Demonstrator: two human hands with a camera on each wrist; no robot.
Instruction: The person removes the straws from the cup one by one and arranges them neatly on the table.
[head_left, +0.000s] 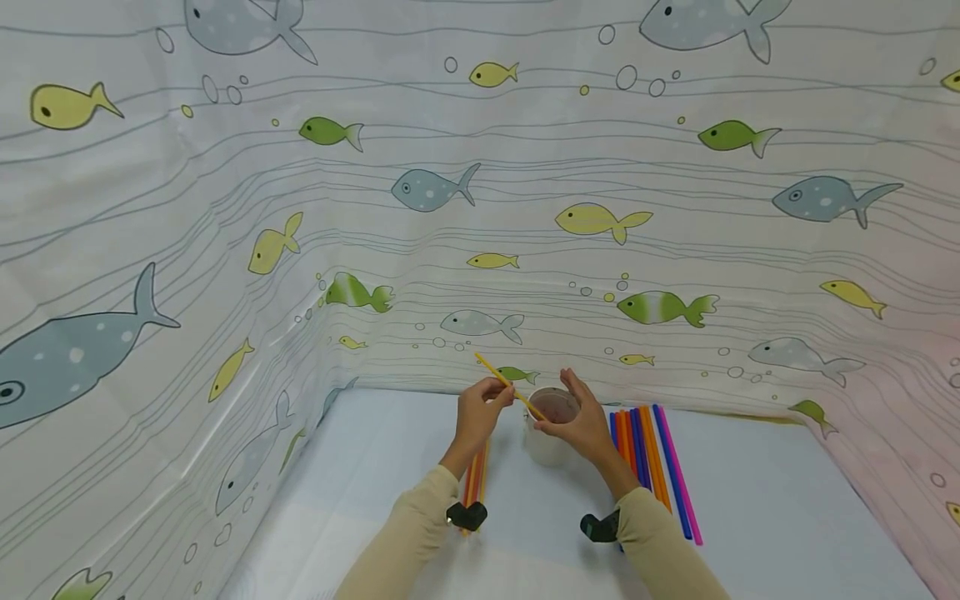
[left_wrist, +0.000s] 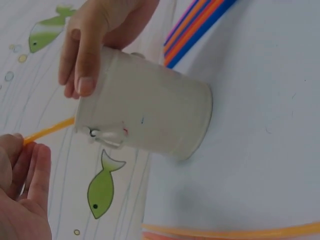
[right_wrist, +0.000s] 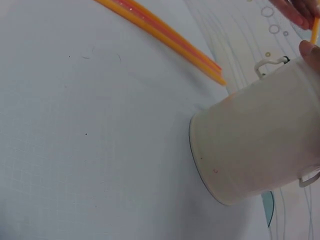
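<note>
My left hand (head_left: pixel 477 414) pinches a yellow-orange straw (head_left: pixel 491 369) between thumb and fingertips. The straw slants down to the mouth of a small white pail (head_left: pixel 550 450), and in the left wrist view its far end is hidden behind the rim. With thumb on the near side and fingers on the far side, my right hand (head_left: pixel 587 427) holds the pail's rim. The pail stands upright on the white table. Small loop handles (right_wrist: pixel 270 62) show on its sides. Inside, I cannot tell what it contains.
Right of the pail lies a row of blue, orange, purple and pink straws (head_left: pixel 660 458). A smaller bunch of orange and yellow straws (head_left: pixel 474 483) lies to its left, partly under my left forearm. Fish-printed cloth (head_left: pixel 480 292) rises behind the table (head_left: pixel 772 500) and along its sides.
</note>
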